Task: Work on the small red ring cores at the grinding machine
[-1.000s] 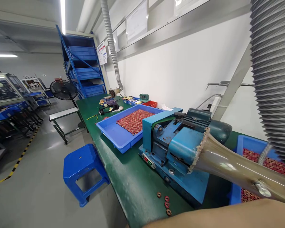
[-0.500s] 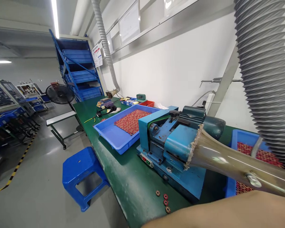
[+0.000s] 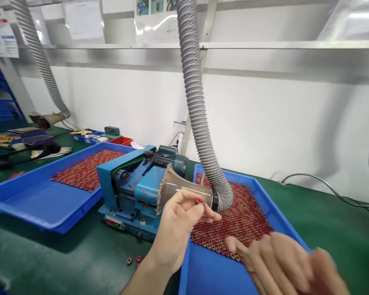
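My left hand (image 3: 178, 225) is raised in front of a clear flared dust hood (image 3: 184, 192) on a blue belt grinder (image 3: 132, 188). Its thumb and fingers pinch a small red toothed ring (image 3: 199, 201). My right hand (image 3: 273, 262), blurred, is at the lower right with its fingers apart. Its fingertip touches the near edge of a packed layer of red toothed rings (image 3: 233, 221), which lies in a blue plastic tray (image 3: 264, 196). A grey ribbed hose (image 3: 197, 102) joins the hood and hangs over the tray.
A second blue tray (image 3: 43, 205) of red rings stands left of the grinder on the green bench (image 3: 326, 229). Several loose rings (image 3: 132, 259) lie below the grinder. A grey cable (image 3: 326, 184) runs along the bench's far right, and a red bin (image 3: 121, 141) stands beyond.
My view has swung right, bringing the tray of rings to the middle. Both hands are now up in view, where only a forearm showed along the bottom edge, and my left hand pinches a ring.
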`<state>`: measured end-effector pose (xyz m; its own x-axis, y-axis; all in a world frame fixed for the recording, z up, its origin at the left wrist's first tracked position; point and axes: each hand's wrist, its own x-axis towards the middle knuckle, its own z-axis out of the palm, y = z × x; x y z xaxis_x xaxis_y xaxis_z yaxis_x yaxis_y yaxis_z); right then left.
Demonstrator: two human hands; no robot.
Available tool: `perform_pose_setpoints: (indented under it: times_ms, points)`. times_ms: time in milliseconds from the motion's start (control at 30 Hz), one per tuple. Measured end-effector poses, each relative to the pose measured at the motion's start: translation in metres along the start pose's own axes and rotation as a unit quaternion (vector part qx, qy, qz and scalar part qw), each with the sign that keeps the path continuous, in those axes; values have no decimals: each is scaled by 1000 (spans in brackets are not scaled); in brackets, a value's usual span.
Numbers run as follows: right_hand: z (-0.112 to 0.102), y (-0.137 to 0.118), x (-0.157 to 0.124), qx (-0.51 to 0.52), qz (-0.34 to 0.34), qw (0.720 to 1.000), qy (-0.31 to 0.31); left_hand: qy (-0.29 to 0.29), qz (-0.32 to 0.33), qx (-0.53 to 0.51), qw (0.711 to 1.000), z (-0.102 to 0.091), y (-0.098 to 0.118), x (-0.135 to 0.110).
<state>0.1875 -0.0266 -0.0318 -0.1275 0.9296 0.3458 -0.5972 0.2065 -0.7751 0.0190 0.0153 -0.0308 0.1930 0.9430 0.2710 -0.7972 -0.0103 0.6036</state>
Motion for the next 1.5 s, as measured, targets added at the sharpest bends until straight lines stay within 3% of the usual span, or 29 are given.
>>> perform_pose_setpoints:
  times_ms: [133,233,600,800,1100,1500]
  points:
    - [20,7,2,84,58,994,-49,50,-40,-55,996,9,6,-6]
    - [25,13,7,101,64,991,-54,76,-62,-94,991,14,7,-9]
    - [28,18,12,128,76,986,-73,79,-95,-146,981,16,7,-11]
    - [30,30,18,81,49,995,42,68,-98,-150,981,17,3,-13]
    - [42,33,25,100,83,989,70,84,-60,-158,982,17,5,-12]
    - [42,39,24,80,55,992,81,82,-62,-149,983,18,3,-14]
